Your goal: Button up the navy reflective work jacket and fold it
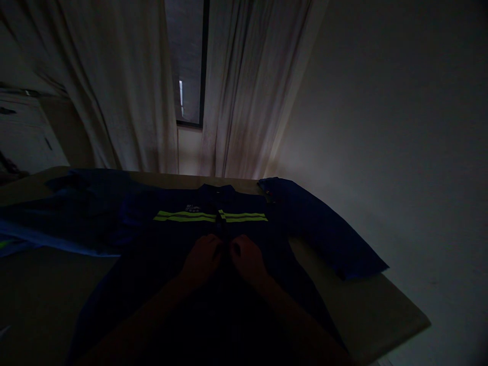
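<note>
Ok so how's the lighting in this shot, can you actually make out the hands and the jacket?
Head view: very dim and underexposed. Only the yellow-green stripes on the blue jacket stand out. The left hand and right hand are dark shapes at the jacket's front opening, finger detail lost. The table edge and the curtains bend from wide-angle distortion.

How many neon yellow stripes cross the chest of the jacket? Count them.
2. The upper stripe and the lower stripe run side by side across the chest of the blue jacket, just beyond both hands, broken at the front placket. Dim light may hide others.
</note>
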A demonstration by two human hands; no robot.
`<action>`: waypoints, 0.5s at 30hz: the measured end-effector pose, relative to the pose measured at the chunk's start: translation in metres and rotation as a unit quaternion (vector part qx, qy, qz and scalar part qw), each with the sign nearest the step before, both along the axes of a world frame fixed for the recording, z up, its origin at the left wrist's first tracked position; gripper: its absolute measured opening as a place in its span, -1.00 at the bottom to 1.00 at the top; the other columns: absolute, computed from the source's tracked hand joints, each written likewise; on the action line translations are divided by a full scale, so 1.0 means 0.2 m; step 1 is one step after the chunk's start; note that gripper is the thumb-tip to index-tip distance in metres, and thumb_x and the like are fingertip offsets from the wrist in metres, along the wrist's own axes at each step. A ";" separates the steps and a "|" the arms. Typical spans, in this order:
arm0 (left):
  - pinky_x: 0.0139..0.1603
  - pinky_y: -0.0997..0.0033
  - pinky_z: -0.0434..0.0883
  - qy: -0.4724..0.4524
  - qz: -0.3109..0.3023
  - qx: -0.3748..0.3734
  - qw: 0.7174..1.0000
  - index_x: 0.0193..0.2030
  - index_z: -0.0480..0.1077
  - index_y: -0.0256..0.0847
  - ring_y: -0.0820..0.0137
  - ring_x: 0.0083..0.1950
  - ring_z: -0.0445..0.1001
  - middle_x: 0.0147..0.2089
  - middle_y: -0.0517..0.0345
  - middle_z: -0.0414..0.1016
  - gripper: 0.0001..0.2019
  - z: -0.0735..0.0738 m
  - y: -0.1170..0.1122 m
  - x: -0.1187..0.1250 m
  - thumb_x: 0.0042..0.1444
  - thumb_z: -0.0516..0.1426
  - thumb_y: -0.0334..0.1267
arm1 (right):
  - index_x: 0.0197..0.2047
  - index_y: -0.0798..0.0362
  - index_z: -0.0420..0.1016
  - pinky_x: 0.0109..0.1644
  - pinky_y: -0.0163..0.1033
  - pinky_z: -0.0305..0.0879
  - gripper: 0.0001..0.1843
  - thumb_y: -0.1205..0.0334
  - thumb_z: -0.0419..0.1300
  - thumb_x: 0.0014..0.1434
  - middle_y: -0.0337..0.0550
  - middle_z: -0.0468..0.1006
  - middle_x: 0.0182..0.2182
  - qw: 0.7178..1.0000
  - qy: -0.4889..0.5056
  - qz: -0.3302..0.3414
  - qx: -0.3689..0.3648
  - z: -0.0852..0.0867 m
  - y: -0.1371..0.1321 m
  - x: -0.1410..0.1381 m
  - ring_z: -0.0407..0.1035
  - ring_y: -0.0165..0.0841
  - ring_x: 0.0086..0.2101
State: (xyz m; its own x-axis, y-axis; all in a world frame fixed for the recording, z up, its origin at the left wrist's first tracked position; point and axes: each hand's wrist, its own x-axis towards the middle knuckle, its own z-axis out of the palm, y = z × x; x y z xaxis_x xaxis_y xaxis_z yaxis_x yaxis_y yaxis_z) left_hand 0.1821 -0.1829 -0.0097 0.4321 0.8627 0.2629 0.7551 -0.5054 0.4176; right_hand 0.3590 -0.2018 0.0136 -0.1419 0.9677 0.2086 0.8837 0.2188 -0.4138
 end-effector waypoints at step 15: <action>0.34 0.08 0.23 -0.120 0.042 -0.106 0.986 0.23 0.35 -0.04 0.26 0.17 0.53 0.10 0.17 0.63 -0.57 0.01 0.01 0.01 0.23 0.13 -0.38 | -0.20 0.05 0.57 -0.04 -0.23 0.31 -0.92 0.24 0.29 0.26 -0.14 0.61 -0.22 0.993 0.111 -0.016 0.027 -0.02 0.02 0.02 0.50 -0.30 -0.17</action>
